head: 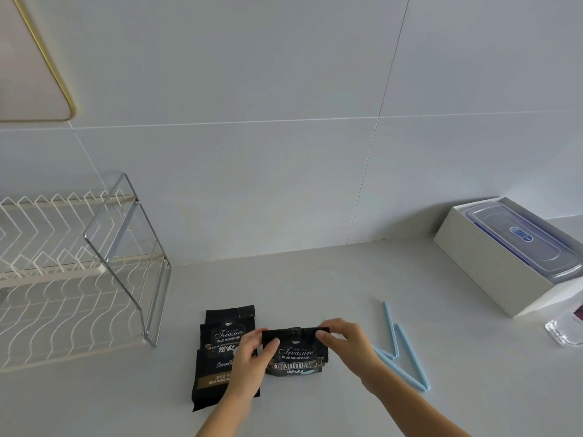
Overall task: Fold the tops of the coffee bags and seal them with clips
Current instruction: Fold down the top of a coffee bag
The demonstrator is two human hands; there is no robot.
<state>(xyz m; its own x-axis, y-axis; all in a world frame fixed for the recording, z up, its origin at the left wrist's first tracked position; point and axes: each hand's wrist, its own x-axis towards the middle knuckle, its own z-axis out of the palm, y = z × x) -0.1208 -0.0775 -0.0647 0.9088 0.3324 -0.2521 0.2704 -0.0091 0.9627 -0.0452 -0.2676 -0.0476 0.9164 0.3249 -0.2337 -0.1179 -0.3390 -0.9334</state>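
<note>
A black coffee bag with "Treasure Blue Mountain" print is held up off the grey counter between both hands. My left hand pinches its top left corner and my right hand pinches its top right corner, where the top edge looks folded over. A second black coffee bag lies flat on the counter to the left, partly behind my left hand, its top unfolded. Two light-blue sealing clips lie open on the counter just right of my right hand.
A white wire dish rack with a clear side panel stands at the left. A white box holding a clear lidded container sits at the back right against the tiled wall. A crumpled clear wrapper lies at the right edge.
</note>
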